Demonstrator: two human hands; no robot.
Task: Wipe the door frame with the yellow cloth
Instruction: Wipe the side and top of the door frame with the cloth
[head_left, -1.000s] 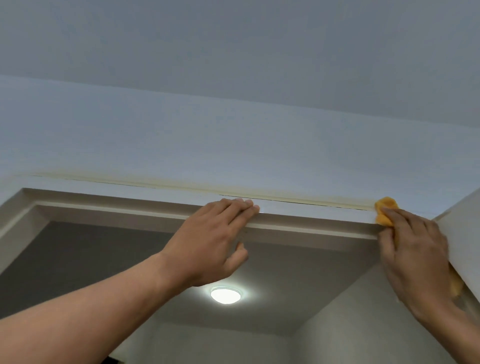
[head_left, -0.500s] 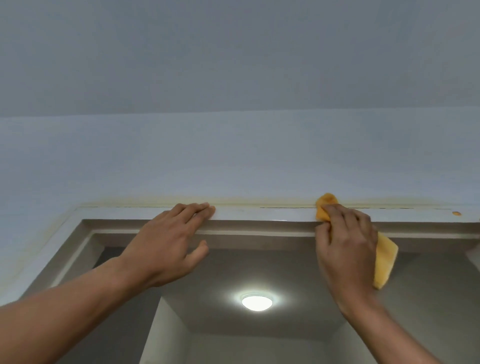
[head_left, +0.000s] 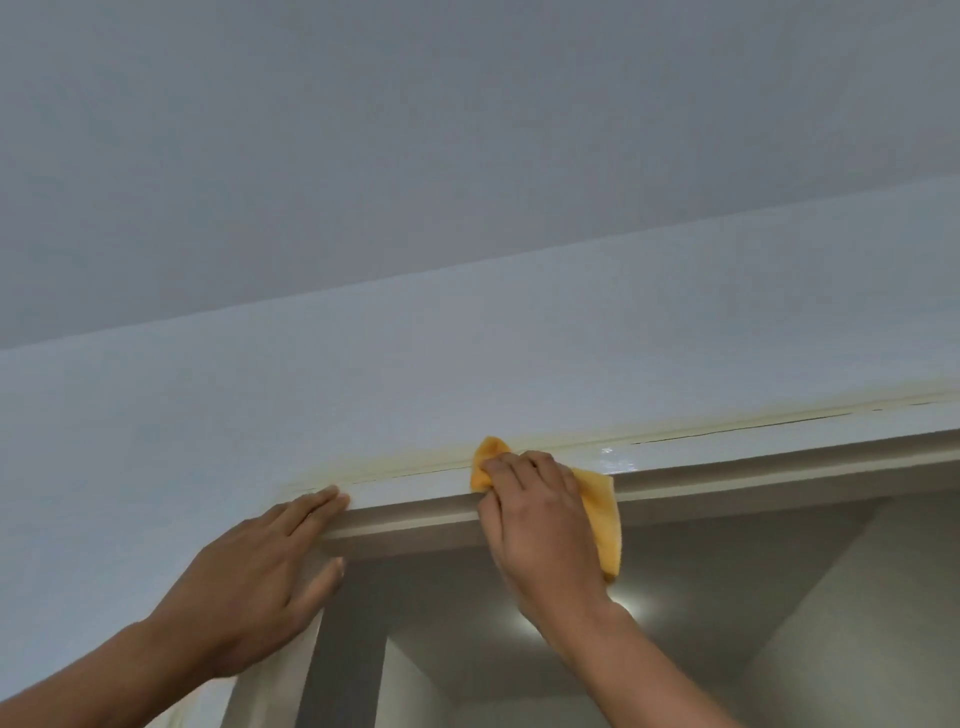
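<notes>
The white door frame (head_left: 727, 452) runs across the upper part of the doorway, rising to the right. My right hand (head_left: 535, 525) grips the yellow cloth (head_left: 602, 514) and presses its bunched end against the top rail left of the middle; the rest of the cloth hangs down behind my palm. My left hand (head_left: 260, 577) lies flat with fingers together on the frame's upper left corner, thumb hanging below the rail. A yellowish stain line follows the joint between frame and wall.
A pale wall (head_left: 363, 374) and the ceiling (head_left: 467, 130) fill the space above the frame. Through the doorway a ceiling light (head_left: 631, 608) glows behind my right wrist, in a recessed grey ceiling.
My right hand has slid the cloth leftward along the top rail, from the right corner toward the left. My left hand has shifted left to the frame's corner, and the view has turned left.
</notes>
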